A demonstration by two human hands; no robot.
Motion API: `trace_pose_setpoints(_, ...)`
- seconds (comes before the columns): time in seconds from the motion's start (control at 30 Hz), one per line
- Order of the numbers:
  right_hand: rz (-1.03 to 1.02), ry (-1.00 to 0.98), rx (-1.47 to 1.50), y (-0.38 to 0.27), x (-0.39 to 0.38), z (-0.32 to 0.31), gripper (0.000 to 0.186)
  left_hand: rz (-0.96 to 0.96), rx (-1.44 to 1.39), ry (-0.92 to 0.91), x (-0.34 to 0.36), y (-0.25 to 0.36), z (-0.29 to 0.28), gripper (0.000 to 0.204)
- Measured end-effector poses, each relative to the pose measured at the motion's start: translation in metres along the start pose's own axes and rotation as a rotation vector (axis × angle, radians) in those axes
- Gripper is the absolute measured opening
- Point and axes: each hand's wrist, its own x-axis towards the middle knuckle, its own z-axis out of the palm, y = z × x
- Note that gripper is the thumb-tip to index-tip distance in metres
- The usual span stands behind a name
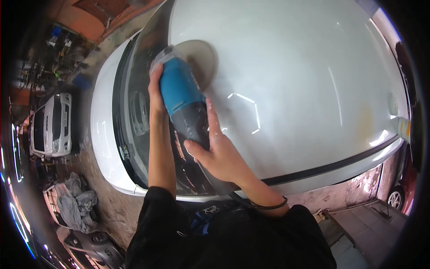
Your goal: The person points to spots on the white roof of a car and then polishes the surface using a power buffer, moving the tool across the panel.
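Note:
A blue and dark grey power polisher [181, 87] lies across the front edge of a white car's roof [291, 107]. Its round pale pad [205, 60] is tilted against the roof beside the windshield edge. My left hand [155, 89] grips the front end near the pad, most of its fingers hidden by the tool. Farther back, my right hand [221, 157] is wrapped round the dark rear body, its forefinger stretched along the side. Hazy marks and a bent row of light reflections show on the roof right of the pad.
The windshield [136, 107] and white hood [105, 121] lie to the left. Beyond them stands another white vehicle [53, 125]. Crumpled grey sheeting [78, 199] is at lower left. A dark trim strip [331, 161] runs along the roof's near side, above a tiled surface [367, 226].

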Motion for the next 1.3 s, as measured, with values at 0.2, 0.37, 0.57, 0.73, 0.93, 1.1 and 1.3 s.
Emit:
trace_pose_setpoints(0.2,-0.125,0.333,0.074,-0.019,-0.008,-0.050,0.100,-0.077,0.073,-0.335,0.046,0.002,0.123,0.052)
trace_pose_setpoints(0.37,-0.114,0.434,0.160,-0.034,-0.017,-0.074,0.100,-0.131,0.076,-0.490,0.062,-0.008,0.170,0.055)
trace_pose_setpoints(0.57,-0.127,0.385,0.033,-0.023,-0.016,-0.054,0.102,-0.092,0.116,-0.346,0.037,0.007,0.140,0.053)
trace_pose_setpoints(0.73,-0.081,0.264,-0.032,-0.012,-0.006,-0.020,0.100,0.002,0.185,-0.151,0.024,0.013,0.054,0.054)
trace_pose_setpoints(0.93,0.006,-0.023,-0.014,0.011,-0.005,0.013,0.105,-0.086,0.178,-0.144,-0.016,0.025,-0.027,0.056)
trace_pose_setpoints(1.1,-0.031,-0.054,-0.024,0.014,-0.023,0.013,0.105,-0.102,0.128,-0.057,-0.029,0.020,-0.031,0.058)
trace_pose_setpoints(1.3,-0.054,0.192,0.017,-0.013,-0.072,-0.037,0.104,0.050,0.300,-0.137,-0.031,0.009,0.089,0.050)
